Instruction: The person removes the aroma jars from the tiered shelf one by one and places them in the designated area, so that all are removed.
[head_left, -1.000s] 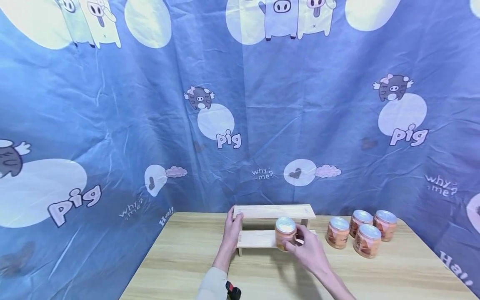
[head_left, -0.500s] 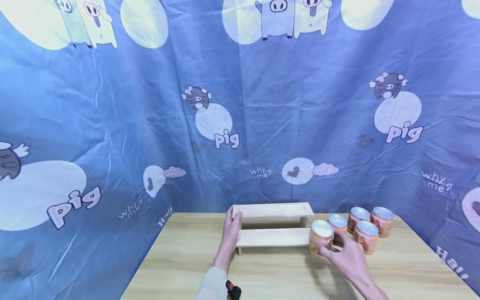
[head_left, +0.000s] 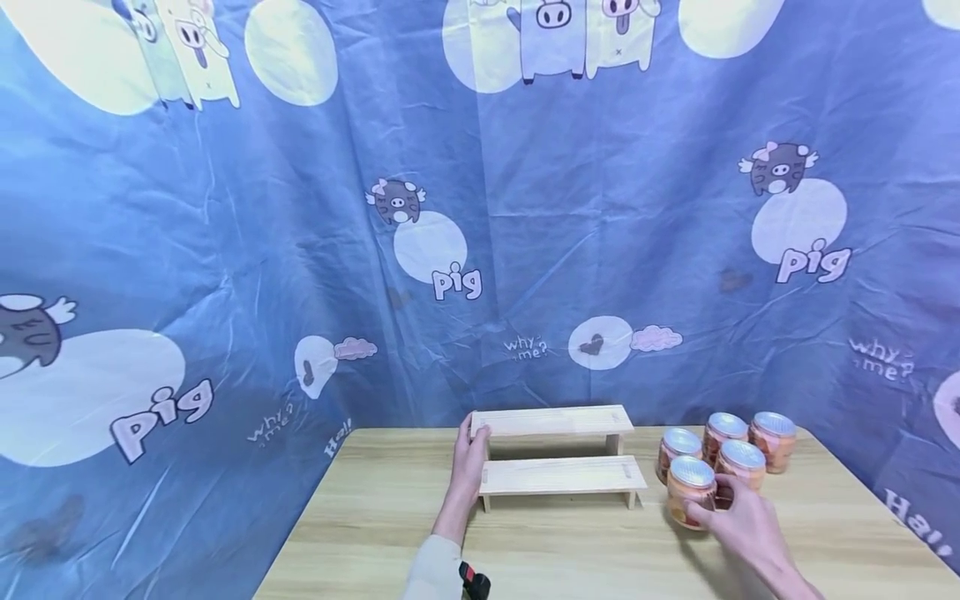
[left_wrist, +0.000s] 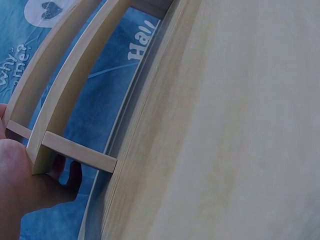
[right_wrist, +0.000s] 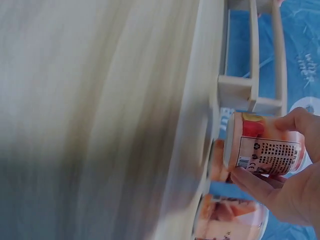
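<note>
A small two-step wooden shelf point(head_left: 558, 475) stands on the table, both boards bare. My left hand point(head_left: 468, 462) grips its left end; in the left wrist view the fingers point(left_wrist: 74, 180) curl behind the lower board. To the right of the shelf, my right hand point(head_left: 746, 521) holds a jar point(head_left: 684, 498) with a silver lid and orange-pink label, thumb on one side and fingers on the other. The right wrist view shows a barcode and printed panel on this jar point(right_wrist: 270, 150), its base clear of the table.
Several matching jars point(head_left: 774, 446) are grouped right behind the held one, at the table's point(head_left: 375, 517) back right. A blue cloth point(head_left: 525, 275) with pig prints hangs behind and along both sides. A black-and-red strap piece point(head_left: 474, 581) shows by the left sleeve.
My right hand has carried the jar rightward, from in front of the shelf's lower step to beside the other jars. My left hand has stayed on the shelf's left end.
</note>
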